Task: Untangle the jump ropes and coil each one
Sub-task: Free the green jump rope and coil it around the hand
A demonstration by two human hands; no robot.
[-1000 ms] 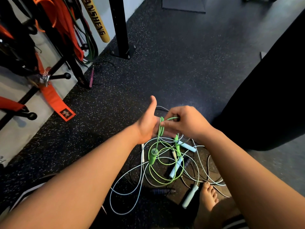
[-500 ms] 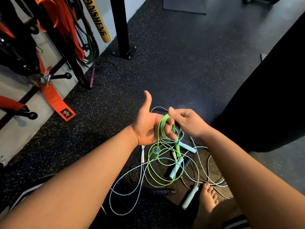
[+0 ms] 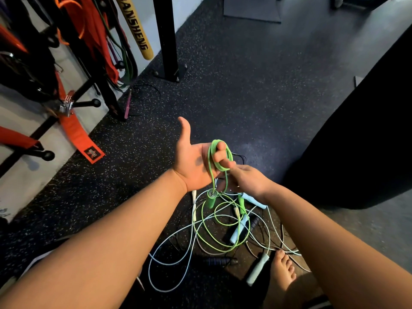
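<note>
My left hand (image 3: 191, 161) is raised palm up with the thumb out. Loops of the green jump rope (image 3: 209, 157) are wound round its curled fingers. Just below those fingers my right hand (image 3: 249, 181) pinches the green cord. One green handle (image 3: 210, 199) dangles under my left wrist, and the other (image 3: 242, 205) lies in the pile. On the floor beneath, green loops are tangled with a light blue rope (image 3: 189, 248), its handles (image 3: 239, 228), thin black cords and a black handle (image 3: 219, 262).
A rack (image 3: 51, 63) with orange straps and bands stands at the left, beside a black post (image 3: 166, 41) bolted to the speckled floor. A large black rounded object (image 3: 356, 141) fills the right side. My bare foot (image 3: 283, 270) rests beside the pile.
My left hand has lifted and turned palm up with the thumb spread. My right hand has swung from above the left fingers to below them, carrying the green cord round.
</note>
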